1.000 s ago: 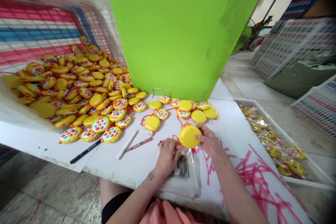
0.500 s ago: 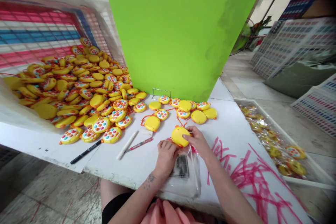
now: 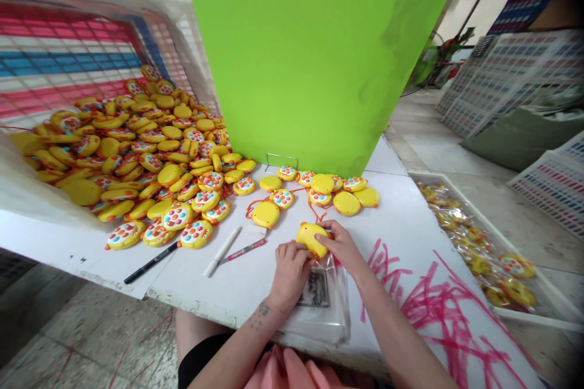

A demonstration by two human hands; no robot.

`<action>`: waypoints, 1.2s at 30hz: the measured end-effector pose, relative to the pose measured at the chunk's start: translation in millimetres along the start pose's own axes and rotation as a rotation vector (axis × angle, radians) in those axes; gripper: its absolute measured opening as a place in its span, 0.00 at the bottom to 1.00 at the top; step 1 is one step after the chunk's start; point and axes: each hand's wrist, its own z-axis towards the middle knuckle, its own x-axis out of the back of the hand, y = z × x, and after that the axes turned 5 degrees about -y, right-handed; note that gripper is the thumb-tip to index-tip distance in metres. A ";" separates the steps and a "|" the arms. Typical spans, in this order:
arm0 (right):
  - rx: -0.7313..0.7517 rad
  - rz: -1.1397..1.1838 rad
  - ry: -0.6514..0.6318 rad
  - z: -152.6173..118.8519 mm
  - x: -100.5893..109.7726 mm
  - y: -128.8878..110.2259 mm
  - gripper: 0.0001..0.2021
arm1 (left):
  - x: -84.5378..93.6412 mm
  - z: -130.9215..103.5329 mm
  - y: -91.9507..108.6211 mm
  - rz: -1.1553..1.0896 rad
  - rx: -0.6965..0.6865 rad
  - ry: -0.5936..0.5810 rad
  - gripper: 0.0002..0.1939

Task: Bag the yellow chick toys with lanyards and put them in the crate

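Observation:
My right hand (image 3: 341,244) grips a yellow animal-shaped toy (image 3: 311,237) by its right edge, thumb across the plain back. An orange-red cord runs from the toy's top. Its lower end is at the mouth of the top bag in a stack of clear plastic bags (image 3: 326,313), which have a dark printed block. My left hand (image 3: 290,267) has its fingers curled at the bag's mouth, close against the toy's lower left. Its fingertips are partly hidden, but they appear to pinch the bag's edge.
A big heap of similar toys (image 3: 150,152) spills from a lined crate at left. Several toys (image 3: 322,183) lie before an upright green board (image 3: 319,61). Pens (image 3: 222,251) lie left of my hands, pink strips (image 3: 438,310) right. A tray (image 3: 469,219) holds bagged toys.
The toy has tilted and shifted slightly down toward the bag's mouth, with my right hand turning along with it. My left hand stays at nearly the same spot.

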 end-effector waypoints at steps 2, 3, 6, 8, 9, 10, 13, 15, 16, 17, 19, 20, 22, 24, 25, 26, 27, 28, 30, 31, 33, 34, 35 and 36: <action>-0.002 0.000 -0.005 0.6 0.8 1.4 0.20 | -0.4 0.2 -0.4 0.006 -0.010 0.006 0.03; -0.004 0.001 -0.009 0.9 1.2 2.2 0.20 | -0.6 0.5 -0.5 0.014 -0.010 0.005 0.03; -0.002 -0.011 -0.023 2.0 2.5 5.2 0.20 | -1.1 1.6 -0.5 0.050 0.014 -0.006 0.03; 0.008 -0.036 -0.030 2.7 2.7 7.0 0.20 | -1.6 2.1 -0.4 0.067 0.039 -0.009 0.04; 0.015 -0.053 -0.031 3.0 2.3 7.7 0.20 | -1.9 2.1 -0.5 0.069 0.048 -0.006 0.04; 0.022 -0.072 -0.034 3.2 1.6 8.3 0.20 | -2.3 1.9 -0.7 0.070 0.053 0.002 0.04; 0.031 -0.147 -0.094 3.0 -2.7 9.4 0.20 | -4.1 0.6 -2.6 0.058 0.038 0.058 0.03; 0.046 -0.215 -0.237 2.5 -5.6 9.7 0.20 | -5.6 0.0 -4.8 0.034 0.003 0.089 0.03; 0.068 -0.262 -0.308 2.3 -6.2 9.6 0.20 | -6.4 0.1 -5.9 0.012 -0.014 0.087 0.03; 0.097 -0.321 -0.345 1.9 -5.8 9.4 0.20 | -7.1 0.5 -6.8 -0.017 -0.021 0.072 0.04; 0.131 -0.483 -0.256 0.8 -1.4 8.5 0.19 | -7.9 2.1 -7.5 -0.090 0.006 0.020 0.03; 0.126 -0.566 -0.152 -0.3 2.6 7.8 0.19 | -7.7 3.3 -7.3 -0.128 0.035 -0.009 0.02; 0.071 -0.685 0.024 -3.5 12.0 6.5 0.19 | -6.1 6.1 -5.8 -0.193 0.093 -0.056 0.02; 0.006 -0.726 0.060 -8.1 19.7 6.3 0.19 | -2.6 9.3 -3.7 -0.237 0.132 -0.091 0.01; -0.013 -0.728 0.040 -10.6 21.6 6.8 0.18 | -0.2 11.0 -2.8 -0.254 0.146 -0.105 0.01; -0.027 -0.728 0.017 -13.1 22.0 7.8 0.17 | 2.6 12.9 -2.0 -0.268 0.160 -0.120 0.01; -0.035 -0.726 -0.001 -15.3 20.8 9.3 0.15 | 5.9 14.9 -1.3 -0.279 0.172 -0.139 0.01; -0.038 -0.721 -0.014 -17.3 18.3 11.0 0.13 | 9.4 16.9 -0.6 -0.287 0.179 -0.162 0.01; -0.039 -0.715 -0.022 -20.1 11.1 14.3 0.16 | 17.1 21.0 1.5 -0.299 0.181 -0.209 0.01; -0.035 -0.708 -0.015 -21.1 7.0 15.6 0.17 | 21.0 22.8 3.1 -0.299 0.178 -0.228 0.02; -0.014 -0.657 0.026 -22.7 -0.9 16.9 0.19 | 27.9 25.5 7.6 -0.306 0.193 -0.264 0.02; 0.004 -0.601 0.052 -23.5 -4.4 16.9 0.20 | 30.6 26.4 10.4 -0.323 0.211 -0.285 0.03; 0.023 -0.526 0.077 -24.4 -7.7 16.5 0.20 | 32.9 26.8 13.2 -0.353 0.230 -0.311 0.04; 0.041 -0.444 0.098 -25.5 -10.6 15.8 0.20 | 34.7 26.8 15.7 -0.391 0.245 -0.337 0.05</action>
